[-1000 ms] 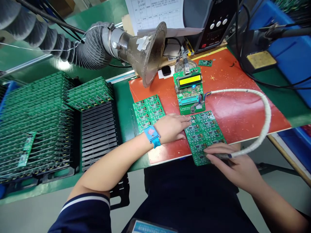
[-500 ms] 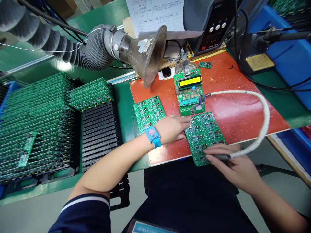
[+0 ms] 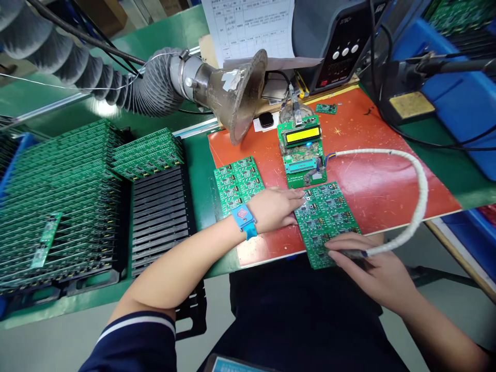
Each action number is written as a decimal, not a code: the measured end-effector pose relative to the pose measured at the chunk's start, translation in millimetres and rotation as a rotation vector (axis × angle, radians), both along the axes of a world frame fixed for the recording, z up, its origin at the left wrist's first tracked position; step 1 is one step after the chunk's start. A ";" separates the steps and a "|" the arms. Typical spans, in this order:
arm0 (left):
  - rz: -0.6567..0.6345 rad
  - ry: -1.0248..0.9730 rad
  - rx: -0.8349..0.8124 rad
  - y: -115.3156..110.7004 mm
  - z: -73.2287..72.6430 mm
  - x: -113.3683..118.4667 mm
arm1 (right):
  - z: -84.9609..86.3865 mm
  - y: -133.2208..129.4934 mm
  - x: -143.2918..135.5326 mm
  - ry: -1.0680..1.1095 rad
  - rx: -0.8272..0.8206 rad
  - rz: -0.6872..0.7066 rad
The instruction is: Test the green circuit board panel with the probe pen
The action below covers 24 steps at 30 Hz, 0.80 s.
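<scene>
A green circuit panel (image 3: 321, 217) lies on the red mat, its lower end at the mat's front edge. My left hand (image 3: 275, 209), with a blue wrist strap, has its fingers together at the panel's upper left edge. In my right hand (image 3: 360, 256) is a dark probe (image 3: 352, 253) on a white wrapped cable (image 3: 420, 181), its tip at the panel's lower part. The cable runs to a programmer board (image 3: 304, 165) with a lit yellow display and a blue light. A second panel (image 3: 236, 178) lies left of my left hand, partly under it.
Racks of upright green boards (image 3: 58, 196) stand at the left, beside a black slotted tray (image 3: 158, 217). A fume funnel (image 3: 240, 98) hangs over the mat's back left. A black soldering station (image 3: 337, 46) and blue bin (image 3: 461, 93) stand behind.
The camera view has shifted slightly. Both hands, the probe and the panel keep their places relative to one another.
</scene>
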<state>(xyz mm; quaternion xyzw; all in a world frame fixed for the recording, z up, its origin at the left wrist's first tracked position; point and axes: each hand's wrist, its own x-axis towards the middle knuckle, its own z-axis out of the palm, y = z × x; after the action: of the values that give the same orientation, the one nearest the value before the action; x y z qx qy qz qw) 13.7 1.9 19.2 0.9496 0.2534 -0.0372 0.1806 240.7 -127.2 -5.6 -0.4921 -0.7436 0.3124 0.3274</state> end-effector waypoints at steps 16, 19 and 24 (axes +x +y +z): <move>0.007 -0.015 0.016 -0.1 -1.1 0.2 | -2.1 0.1 -0.2 -0.007 0.015 0.013; 0.009 -0.009 0.004 0.1 -0.9 0.3 | -1.7 0.9 -0.9 -0.007 0.010 0.005; 0.007 -0.027 0.019 0.4 -1.9 -0.3 | 0.5 1.2 -2.0 0.001 0.012 -0.004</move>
<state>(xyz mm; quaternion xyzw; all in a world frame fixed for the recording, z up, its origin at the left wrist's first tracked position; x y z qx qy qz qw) 13.4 2.3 17.3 0.9509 0.2544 -0.0212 0.1753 238.6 -126.0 -5.1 -0.4916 -0.7444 0.3073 0.3313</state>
